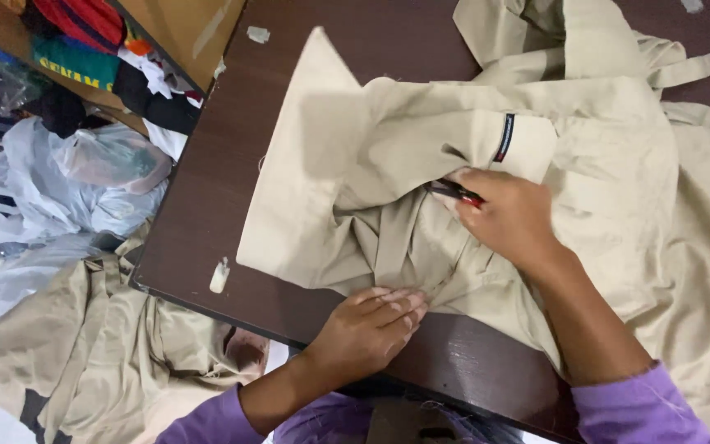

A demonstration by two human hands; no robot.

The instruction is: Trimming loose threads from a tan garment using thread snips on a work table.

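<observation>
A beige garment [388, 156] lies spread over a dark brown table [207, 205]. My right hand [507, 218] rests on the cloth near its middle and grips a small dark tool with a red part [456, 192], its tip against a fold. My left hand [371, 329] lies flat on the lower edge of the garment by the table's near edge, fingers together, pressing the cloth down. A small dark label [504, 137] is sewn onto a flap just above the right hand.
More beige cloth [700, 205] spills off to the right. On the floor at left lie a beige garment heap [100, 353], clear plastic bags [84, 173] and a cardboard box [182, 33] beside coloured clothes. Small tape scraps [219, 275] stick to the table.
</observation>
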